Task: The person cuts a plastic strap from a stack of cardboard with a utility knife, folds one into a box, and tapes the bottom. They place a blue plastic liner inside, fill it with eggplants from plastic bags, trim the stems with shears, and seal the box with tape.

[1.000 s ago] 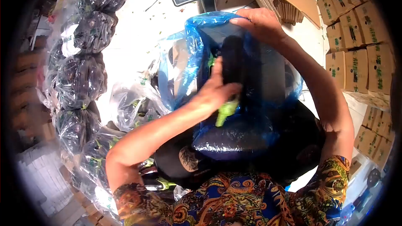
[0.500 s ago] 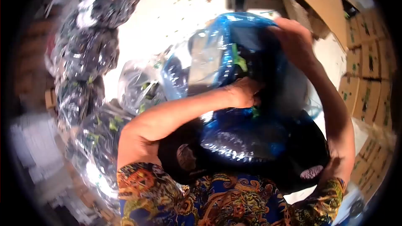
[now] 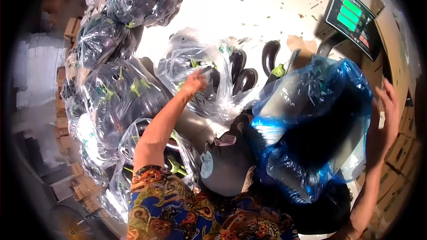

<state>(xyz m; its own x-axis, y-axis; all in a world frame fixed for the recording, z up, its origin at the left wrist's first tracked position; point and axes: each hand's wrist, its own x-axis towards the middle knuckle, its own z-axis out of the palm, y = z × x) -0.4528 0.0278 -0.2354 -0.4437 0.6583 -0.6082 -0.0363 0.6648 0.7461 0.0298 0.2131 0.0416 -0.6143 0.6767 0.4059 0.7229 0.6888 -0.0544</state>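
Note:
My left hand (image 3: pixel 195 84) reaches over an open clear plastic bag (image 3: pixel 178 69) of eggplants, fingers apart, right at a dark eggplant (image 3: pixel 214 79). Beside the bag's right edge lie more glossy eggplants (image 3: pixel 246 81), and one with a green cap (image 3: pixel 270 58) is farther right. A blue plastic bag (image 3: pixel 307 91) stands in front of me on the right, its mouth wide and its inside in deep shadow. At the bag's right rim is my right hand (image 3: pixel 387 109), its fingers spread and the palm alongside the blue film.
Filled clear bags of eggplants (image 3: pixel 120 102) line the left side. A digital scale display (image 3: pixel 353 15) with green readouts stands at the back right, next to a cardboard sheet (image 3: pixel 396 49). Stacked cartons (image 3: pixel 402 151) are at the right. Small scraps dot the pale floor (image 3: pixel 249 4).
My left hand has left the inside of the blue bag and moved left to the clear bag. My right hand's fingers have spread at the blue rim. The view has swung left.

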